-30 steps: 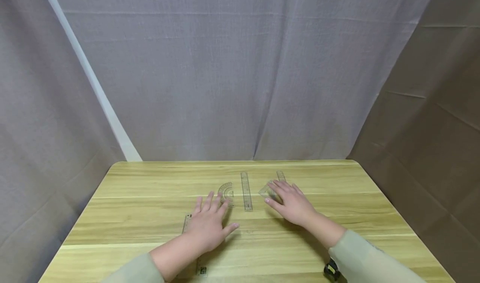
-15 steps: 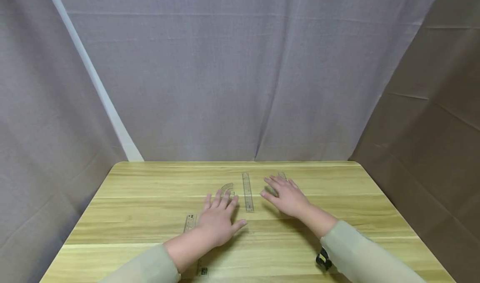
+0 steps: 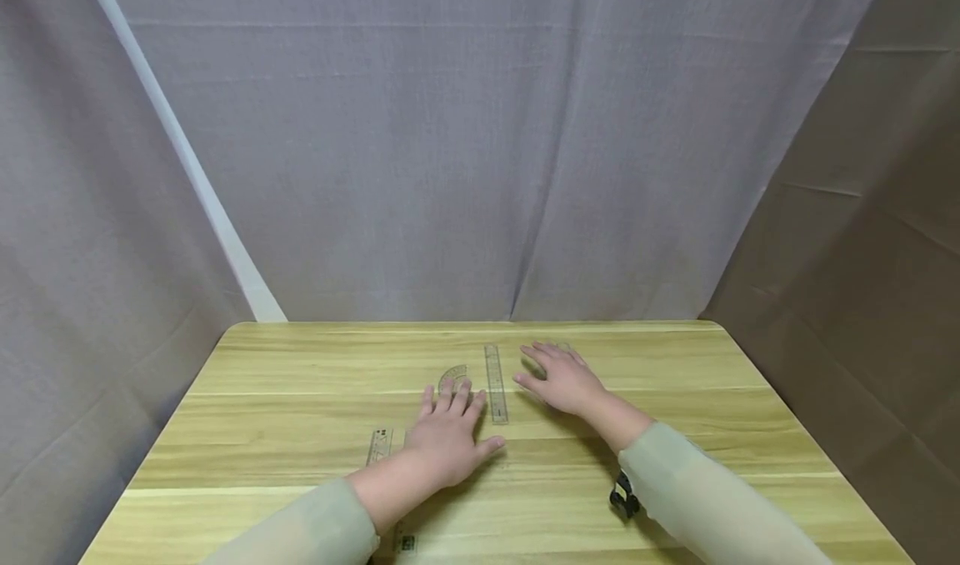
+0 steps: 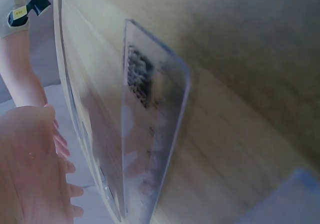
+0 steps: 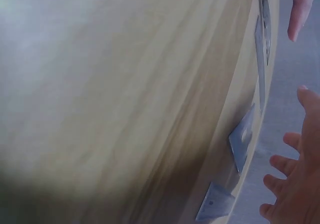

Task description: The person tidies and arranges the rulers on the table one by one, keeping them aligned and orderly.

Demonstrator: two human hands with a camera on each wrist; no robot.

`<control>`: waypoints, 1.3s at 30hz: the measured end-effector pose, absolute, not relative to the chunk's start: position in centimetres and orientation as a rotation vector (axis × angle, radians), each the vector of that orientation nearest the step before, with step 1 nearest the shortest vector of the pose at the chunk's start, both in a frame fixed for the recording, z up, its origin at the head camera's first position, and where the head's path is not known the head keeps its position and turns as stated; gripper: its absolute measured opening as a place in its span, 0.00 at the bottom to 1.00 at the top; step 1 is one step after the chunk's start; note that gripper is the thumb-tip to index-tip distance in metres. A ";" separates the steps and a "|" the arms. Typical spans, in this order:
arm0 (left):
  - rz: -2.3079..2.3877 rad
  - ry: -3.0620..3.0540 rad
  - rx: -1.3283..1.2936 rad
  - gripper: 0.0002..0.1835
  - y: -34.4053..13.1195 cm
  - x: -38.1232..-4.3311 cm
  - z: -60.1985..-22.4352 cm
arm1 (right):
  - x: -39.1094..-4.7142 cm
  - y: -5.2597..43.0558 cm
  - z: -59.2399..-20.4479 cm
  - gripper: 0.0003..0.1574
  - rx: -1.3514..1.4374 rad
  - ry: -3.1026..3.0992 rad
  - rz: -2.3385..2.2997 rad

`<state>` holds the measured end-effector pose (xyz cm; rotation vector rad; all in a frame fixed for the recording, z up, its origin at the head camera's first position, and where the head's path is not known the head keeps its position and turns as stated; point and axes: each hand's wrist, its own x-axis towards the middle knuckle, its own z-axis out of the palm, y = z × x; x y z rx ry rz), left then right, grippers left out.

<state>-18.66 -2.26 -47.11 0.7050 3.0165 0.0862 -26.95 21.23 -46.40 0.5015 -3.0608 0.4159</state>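
My left hand [image 3: 450, 444], fingers spread and palm down, hovers over the wood table, its fingertips overlapping a clear protractor [image 3: 453, 372] in the head view. My right hand [image 3: 564, 380] is also spread, in front of the back right part of the table. It hides most of a clear set square, which the right wrist view shows as a set square [image 5: 241, 140] lying below the fingers. Between the hands lies a clear straight ruler [image 3: 496, 386]. Another clear ruler [image 3: 381, 442] lies partly beneath the left forearm; its printed end [image 4: 140, 77] is close in the left wrist view.
The wood table [image 3: 300, 365] has grey cloth [image 3: 375, 173] hanging behind it and at both sides. A further clear piece [image 5: 215, 202] lies beyond the set square in the right wrist view. A black device [image 3: 624, 497] sits under the right sleeve.
The left hand has shifted to the right and now covers more of the protractor. The right hand has drifted slightly left and away from me. The rulers lie where they were.
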 end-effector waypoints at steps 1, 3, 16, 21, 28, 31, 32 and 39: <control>0.085 3.016 0.704 0.45 -2.2 -18.7 -47.1 | -27.1 21.1 -46.4 0.43 0.506 -3.063 0.409; 0.074 3.014 0.698 0.45 -2.0 -18.8 -47.1 | -27.5 20.8 -46.4 0.43 0.509 -3.067 0.391; 0.021 3.007 0.668 0.46 -1.2 -19.4 -46.9 | -29.4 19.0 -46.9 0.42 0.467 -3.119 0.376; -0.004 2.997 0.634 0.46 -1.1 -19.9 -47.1 | -29.9 18.4 -46.7 0.43 0.468 -3.125 0.375; -0.044 2.998 0.591 0.47 -0.8 -20.7 -47.9 | -30.7 17.7 -46.6 0.42 0.443 -3.151 0.372; -0.062 2.993 0.572 0.47 -0.7 -21.0 -48.2 | -31.0 17.4 -46.7 0.42 0.426 -3.159 0.387; -0.070 2.990 0.568 0.47 -0.6 -21.1 -48.3 | -31.1 17.4 -46.7 0.41 0.418 -3.163 0.394; -0.143 2.968 0.555 0.47 -0.2 -21.2 -48.2 | -31.9 17.0 -46.9 0.40 0.393 -3.183 0.403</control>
